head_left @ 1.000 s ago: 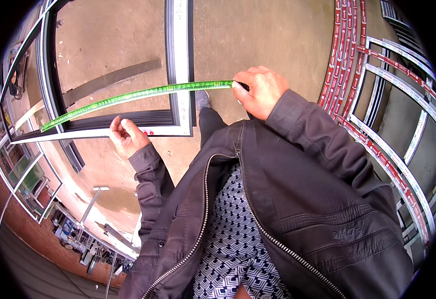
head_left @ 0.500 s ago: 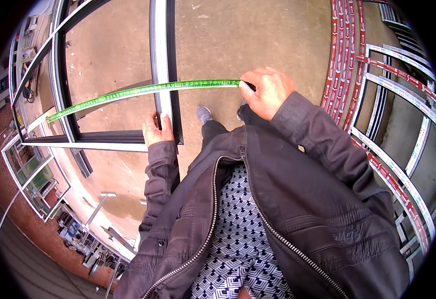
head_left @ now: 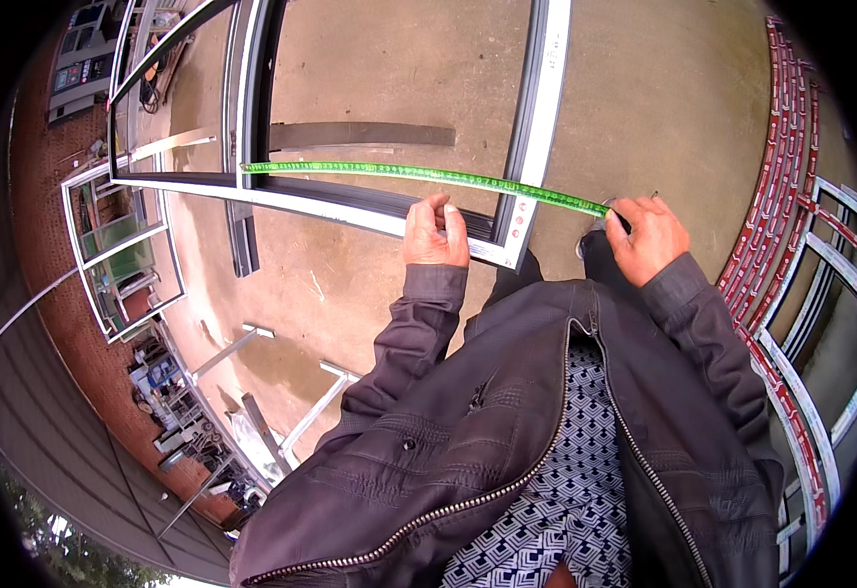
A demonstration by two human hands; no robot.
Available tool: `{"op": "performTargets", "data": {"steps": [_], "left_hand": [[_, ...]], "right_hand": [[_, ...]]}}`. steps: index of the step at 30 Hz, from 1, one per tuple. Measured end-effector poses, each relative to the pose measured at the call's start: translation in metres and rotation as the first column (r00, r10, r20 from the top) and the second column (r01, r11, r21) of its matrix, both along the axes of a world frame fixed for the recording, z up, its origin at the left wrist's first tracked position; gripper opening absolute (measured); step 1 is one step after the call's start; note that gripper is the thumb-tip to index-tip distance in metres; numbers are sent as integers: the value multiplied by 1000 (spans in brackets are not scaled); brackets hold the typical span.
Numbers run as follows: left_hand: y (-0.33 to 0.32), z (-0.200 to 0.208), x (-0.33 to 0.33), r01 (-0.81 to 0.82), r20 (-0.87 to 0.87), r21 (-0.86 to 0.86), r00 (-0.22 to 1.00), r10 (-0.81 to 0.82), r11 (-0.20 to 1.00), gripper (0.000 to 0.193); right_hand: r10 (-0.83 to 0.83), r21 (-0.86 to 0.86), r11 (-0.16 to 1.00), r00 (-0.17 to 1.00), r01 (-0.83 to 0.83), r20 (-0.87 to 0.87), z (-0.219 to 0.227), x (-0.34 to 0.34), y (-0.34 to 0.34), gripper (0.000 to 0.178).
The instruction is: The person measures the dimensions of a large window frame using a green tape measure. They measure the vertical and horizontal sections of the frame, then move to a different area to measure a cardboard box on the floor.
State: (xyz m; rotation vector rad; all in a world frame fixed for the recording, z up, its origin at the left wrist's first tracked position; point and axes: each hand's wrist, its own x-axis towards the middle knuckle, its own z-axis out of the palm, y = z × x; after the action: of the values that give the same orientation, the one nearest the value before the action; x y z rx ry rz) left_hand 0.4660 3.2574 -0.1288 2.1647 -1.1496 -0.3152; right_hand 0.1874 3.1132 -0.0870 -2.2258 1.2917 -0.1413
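My right hand (head_left: 649, 238) is closed around the near end of a green tape measure (head_left: 404, 173); its case is mostly hidden in the fist. The extended blade runs leftward with a slight bow, across the frame's right side bar. Its far end lies at an inner upright bar (head_left: 247, 108). Fingers curled, my left hand (head_left: 435, 235) grips the near rail of a large black-and-white window frame (head_left: 350, 208), close to its right corner. The thumb stands up on the rail's near side.
At right lie long red-and-white wrapped profiles (head_left: 766, 157) beside white frames (head_left: 796, 382). Another frame with a green pane (head_left: 124, 250) stands at left. Metal stands (head_left: 325, 397) and tools (head_left: 169, 397) are at lower left, and a grey machine (head_left: 80, 73) at upper left.
My view has swung left, so the frame appears farther right. The tape's far end has shifted to the inner upright bar. My left hand has moved from the corner along the near rail.
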Motion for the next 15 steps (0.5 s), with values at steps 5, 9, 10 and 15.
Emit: {"op": "performTargets", "data": {"steps": [5,9,10,15], "left_hand": [[30,5,73,-119,-68,-17,991,117,993,23],[44,-3,119,-164,-86,-47,983,159,985,25],[45,-2,126,-172,-77,-30,983,170,985,25],[46,-10,153,-199,-179,-43,966,189,979,28]], "right_hand": [[-44,50,998,998,45,-37,2,48,44,18],[-54,57,997,997,57,-55,1,72,68,18],[-54,63,996,996,58,-67,0,76,72,18],[-89,85,992,991,98,-102,-1,84,84,20]]}}
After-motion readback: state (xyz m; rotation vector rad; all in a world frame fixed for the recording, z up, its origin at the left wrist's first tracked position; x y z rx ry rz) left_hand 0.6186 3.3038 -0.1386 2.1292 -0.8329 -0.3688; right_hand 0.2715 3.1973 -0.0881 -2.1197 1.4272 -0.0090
